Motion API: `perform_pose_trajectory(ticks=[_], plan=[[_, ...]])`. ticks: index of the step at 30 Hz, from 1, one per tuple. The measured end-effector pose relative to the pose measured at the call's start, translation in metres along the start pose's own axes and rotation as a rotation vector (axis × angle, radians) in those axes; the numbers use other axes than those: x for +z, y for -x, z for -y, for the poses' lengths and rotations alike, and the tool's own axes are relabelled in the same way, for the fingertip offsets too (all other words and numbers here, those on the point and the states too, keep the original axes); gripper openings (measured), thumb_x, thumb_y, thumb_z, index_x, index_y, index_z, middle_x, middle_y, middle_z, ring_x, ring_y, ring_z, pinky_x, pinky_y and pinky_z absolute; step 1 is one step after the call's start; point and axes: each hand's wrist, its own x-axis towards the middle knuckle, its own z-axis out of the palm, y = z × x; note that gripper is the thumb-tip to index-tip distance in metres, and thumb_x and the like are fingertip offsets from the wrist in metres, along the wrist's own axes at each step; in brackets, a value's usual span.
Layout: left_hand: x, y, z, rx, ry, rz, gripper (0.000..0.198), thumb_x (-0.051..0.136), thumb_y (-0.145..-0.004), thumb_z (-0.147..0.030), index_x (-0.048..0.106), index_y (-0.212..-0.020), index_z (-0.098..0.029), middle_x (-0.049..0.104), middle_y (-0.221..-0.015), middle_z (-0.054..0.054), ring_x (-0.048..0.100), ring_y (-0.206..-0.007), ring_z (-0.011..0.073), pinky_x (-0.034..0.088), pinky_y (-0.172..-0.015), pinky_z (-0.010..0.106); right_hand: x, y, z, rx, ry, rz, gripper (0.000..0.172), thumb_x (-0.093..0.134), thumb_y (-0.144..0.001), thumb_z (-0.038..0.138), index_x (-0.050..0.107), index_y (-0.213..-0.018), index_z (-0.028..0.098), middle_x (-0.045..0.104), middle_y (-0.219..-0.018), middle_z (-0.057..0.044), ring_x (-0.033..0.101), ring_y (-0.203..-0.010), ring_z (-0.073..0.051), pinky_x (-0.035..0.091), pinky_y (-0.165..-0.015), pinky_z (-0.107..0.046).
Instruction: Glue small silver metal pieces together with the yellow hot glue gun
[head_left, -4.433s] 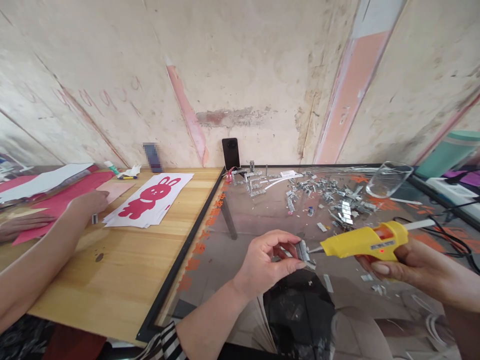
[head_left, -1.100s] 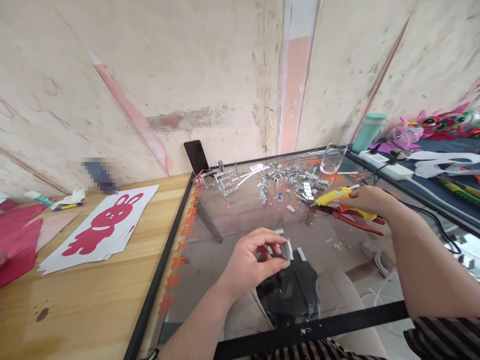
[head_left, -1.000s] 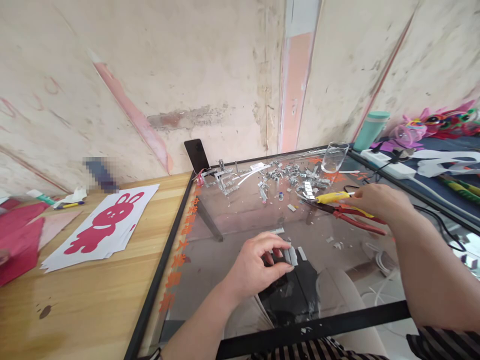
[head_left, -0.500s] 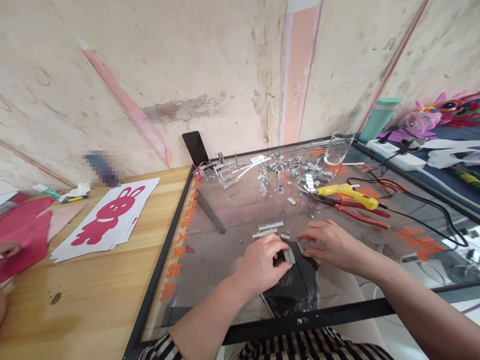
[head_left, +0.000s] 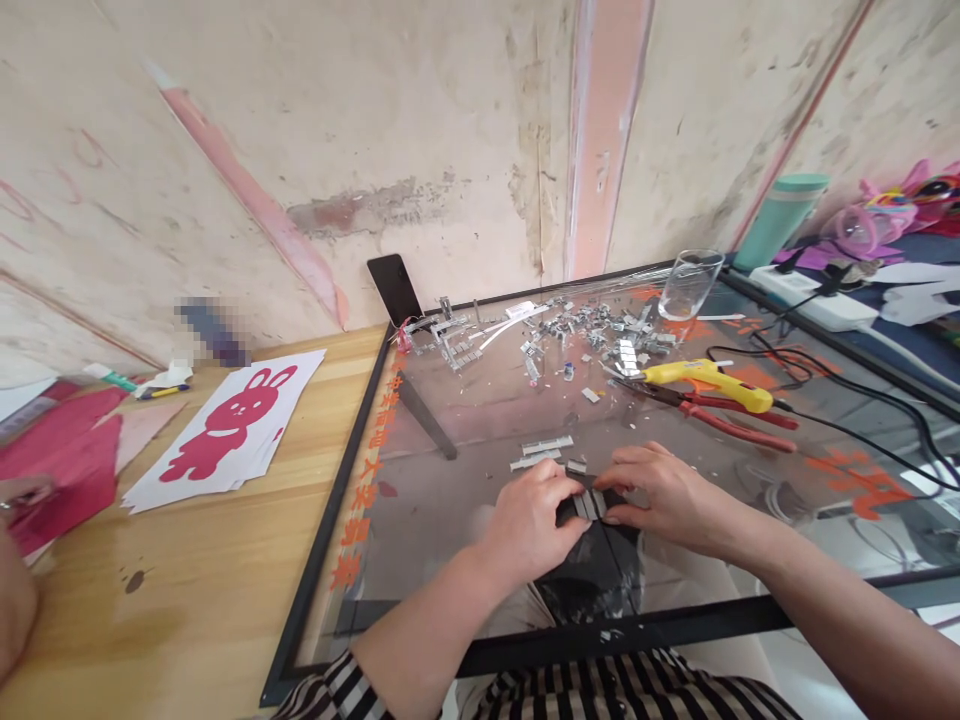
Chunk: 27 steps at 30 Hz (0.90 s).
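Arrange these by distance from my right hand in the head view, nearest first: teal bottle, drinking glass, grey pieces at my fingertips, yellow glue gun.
From the right hand:
1. Grey pieces: at its fingertips.
2. Yellow glue gun: ahead, slightly right.
3. Drinking glass: farther ahead.
4. Teal bottle: behind the glass, to its right.

Silvery, faintly shiny strips [head_left: 585, 506], lower centre; glossy glass tabletop [head_left: 465, 490], centre; smooth yellow plastic glue gun [head_left: 679, 372], right; grained wood table [head_left: 225, 580], lower left; rough wall [head_left: 420, 100], top.
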Motion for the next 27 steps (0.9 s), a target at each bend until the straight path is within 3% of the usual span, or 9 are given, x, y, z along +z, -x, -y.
perform_pose_trajectory(ticks=[27], plan=[[-0.0023,-0.0008,-0.0022,0.013,-0.003,0.031,0.018,0.064,-0.078,-0.024,0.069,-0.095,-0.021,0.061,-0.09,0.003,0.057,-0.079,0.0172,0.045,-0.068,0.027,0.006,-0.0035,0.0001,-0.053,-0.071,0.007,0.01,0.064,-0.079,0.02,0.071,-0.087,0.02,0.066,-0.073,-0.003,0.06,-0.07,-0.018,0.041,-0.067,-0.03]])
